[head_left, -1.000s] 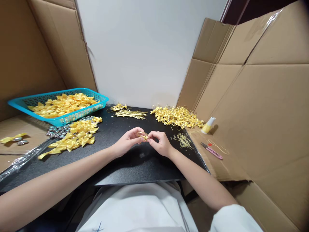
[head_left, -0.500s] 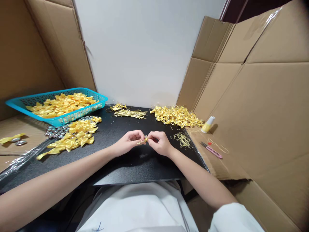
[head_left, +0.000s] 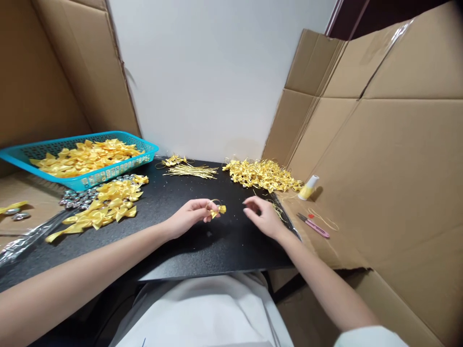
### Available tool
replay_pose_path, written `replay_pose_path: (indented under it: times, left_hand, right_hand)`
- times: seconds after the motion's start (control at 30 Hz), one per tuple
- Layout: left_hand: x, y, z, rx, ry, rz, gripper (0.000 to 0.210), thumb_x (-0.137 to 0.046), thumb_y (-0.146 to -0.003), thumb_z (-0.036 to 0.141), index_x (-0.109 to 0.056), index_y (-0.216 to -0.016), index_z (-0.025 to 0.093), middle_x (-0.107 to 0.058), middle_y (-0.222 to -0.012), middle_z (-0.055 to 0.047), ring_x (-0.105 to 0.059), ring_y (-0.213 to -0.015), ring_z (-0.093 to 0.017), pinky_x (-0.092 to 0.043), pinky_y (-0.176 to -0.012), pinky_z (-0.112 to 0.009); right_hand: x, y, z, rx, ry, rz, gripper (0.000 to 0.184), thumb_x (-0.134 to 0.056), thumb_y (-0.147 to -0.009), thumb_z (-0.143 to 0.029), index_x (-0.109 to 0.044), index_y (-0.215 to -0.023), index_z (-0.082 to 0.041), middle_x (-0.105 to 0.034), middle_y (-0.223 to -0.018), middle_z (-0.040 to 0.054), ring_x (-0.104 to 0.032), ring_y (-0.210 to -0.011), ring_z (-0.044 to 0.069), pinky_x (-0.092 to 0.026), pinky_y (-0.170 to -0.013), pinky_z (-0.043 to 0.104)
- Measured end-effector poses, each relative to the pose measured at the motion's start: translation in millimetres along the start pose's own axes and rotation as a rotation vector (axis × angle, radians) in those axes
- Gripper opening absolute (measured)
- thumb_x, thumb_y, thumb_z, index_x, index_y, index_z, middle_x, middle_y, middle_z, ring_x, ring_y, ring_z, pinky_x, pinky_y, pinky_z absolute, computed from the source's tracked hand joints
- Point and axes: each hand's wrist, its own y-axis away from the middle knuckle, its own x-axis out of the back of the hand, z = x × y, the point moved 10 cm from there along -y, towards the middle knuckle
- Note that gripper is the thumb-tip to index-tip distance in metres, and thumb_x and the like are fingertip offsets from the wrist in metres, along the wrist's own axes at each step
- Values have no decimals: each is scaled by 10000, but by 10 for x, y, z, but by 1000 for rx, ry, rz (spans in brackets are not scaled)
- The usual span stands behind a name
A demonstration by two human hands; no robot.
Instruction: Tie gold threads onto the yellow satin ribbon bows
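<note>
My left hand [head_left: 193, 216] pinches a small yellow ribbon bow [head_left: 219, 210] above the middle of the black table; a thin tie loops up from it. To the right, apart from the bow, my right hand [head_left: 263, 214] hovers with thumb and fingers parted and nothing visible between them. It partly covers a tangle of yellow thread scraps [head_left: 278, 208]. Behind both hands lie a bundle of straight gold ties [head_left: 191, 171] and a heap of finished-looking bows with ties [head_left: 261, 174]. Loose yellow bows [head_left: 108, 202] are spread left of my left hand.
A turquoise basket [head_left: 85, 183] full of bows stands at the left, beside silver bead-like pieces [head_left: 77, 198]. On cardboard at the right are a thread spool [head_left: 308, 187] and pink-handled thread snips [head_left: 314, 226]. Cardboard walls [head_left: 398, 159] close in both sides.
My right hand has let go of the bow and moved right, its fingers parting. The bow stays in my left hand, now more exposed. The view has shifted slightly.
</note>
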Motion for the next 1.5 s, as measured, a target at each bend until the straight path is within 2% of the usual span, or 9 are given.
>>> replay_pose_path:
  times: [0.13,0.23,0.5,0.77,0.97,1.1,1.2,1.33,1.5]
  left_hand:
    - [-22,2,-92,86,109,24,217,-684,-686,333,-692,-729,121,-692,-729,-67,-548,-629,-127,-433,-625,-254]
    - [-22,0,-118,86,43,24,227,-772,-653,325,-678,-715,128,-706,-726,-55,-552,-594,-108,-450,-619,-246]
    - [-87,31,-81,69,39,-11,282,-852,-594,271,-666,-764,145,-711,-667,-18,-629,-603,-122,-500,-624,-247]
    - [-138,23,-89,111,4,-17,328,-872,-549,289,-766,-835,169,-768,-901,-80,-700,-780,-200,-557,-764,-324]
    - [-197,-7,-134,161,26,-54,343,-873,-545,262,-775,-863,175,-771,-869,-77,-698,-756,-183,-556,-755,-307]
    - [-329,8,-196,214,68,-70,355,-870,-552,233,-774,-890,179,-770,-845,-70,-694,-753,-176,-537,-728,-277]
    - [-496,54,-198,228,77,-113,382,-856,-577,219,-768,-947,179,-765,-789,-57,-683,-719,-166,-525,-737,-278]
    - [-661,98,-144,199,49,-159,435,-833,-622,231,-742,-1043,172,-755,-774,-45,-667,-694,-162,-521,-750,-295]
    - [-738,92,-86,148,8,-163,450,-827,-635,267,-737,-1064,171,-737,-739,-25,-635,-653,-142,-520,-717,-285]
  right_hand:
    - [858,656,662,-241,599,174,258,-550,-838,-386,-656,-962,-187,-670,-1022,94,-548,-991,274,-408,-866,418]
    - [1193,1090,1019,-459,829,178,350,-495,-870,-453,-660,-1027,-187,-649,-1111,115,-532,-1028,311,-401,-847,459]
    - [1129,1098,1236,-619,875,17,294,-437,-935,-331,-660,-1025,-164,-639,-1083,131,-568,-1029,280,-408,-846,424]
    - [1093,1050,1239,-607,860,22,275,-350,-947,-216,-610,-983,-137,-626,-1037,157,-560,-1005,284,-403,-840,403]
    - [1050,954,964,-509,525,169,267,-286,-954,-251,-538,-928,-168,-655,-918,143,-612,-877,237,-438,-756,335]
    - [676,825,338,-370,112,93,245,-299,-968,-333,-497,-950,-188,-638,-701,44,-607,-611,178,-422,-568,266]
    - [366,746,-167,-244,-53,5,245,-362,-956,-355,-536,-873,-204,-618,-679,10,-604,-609,147,-399,-540,225]
    - [169,753,-361,-251,-121,-29,205,-618,-827,-392,-529,-876,-214,-551,-568,-50,-523,-484,114,-346,-470,200]
    - [216,771,-473,-138,64,-11,181,-561,-878,-395,-566,-888,-214,-639,-704,1,-580,-583,135,-362,-546,221]
